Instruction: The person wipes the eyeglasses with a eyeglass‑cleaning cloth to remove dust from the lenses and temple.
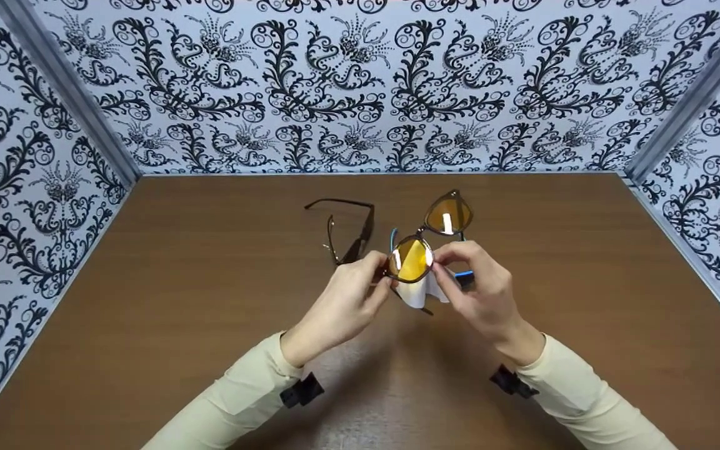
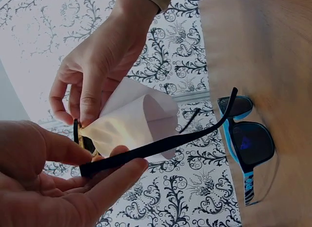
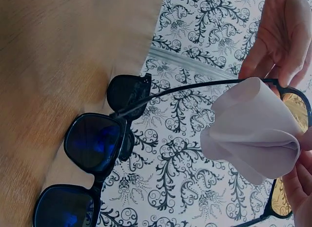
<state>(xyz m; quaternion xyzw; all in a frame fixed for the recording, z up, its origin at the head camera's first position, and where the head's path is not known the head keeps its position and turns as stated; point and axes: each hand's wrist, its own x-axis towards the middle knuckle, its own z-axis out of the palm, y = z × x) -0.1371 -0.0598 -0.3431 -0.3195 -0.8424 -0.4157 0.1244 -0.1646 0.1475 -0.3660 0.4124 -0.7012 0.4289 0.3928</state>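
A pair of glasses with yellow-tinted lenses is held up above the table, tilted, temples pointing away from me. My left hand pinches the frame by its near end, beside the hinge; in the left wrist view a black temple runs out past its fingers. With thumb and fingers my right hand pinches a white cloth against the near lens. The cloth hangs in folds behind that lens and shows through it. In the right wrist view the fingertips of my right hand are partly cut off.
Brown-framed sunglasses lie with temples spread on the wooden table, left of the held glasses. Black-and-blue sunglasses lie below the held pair, mostly hidden in the head view. Patterned walls enclose the table's back and sides.
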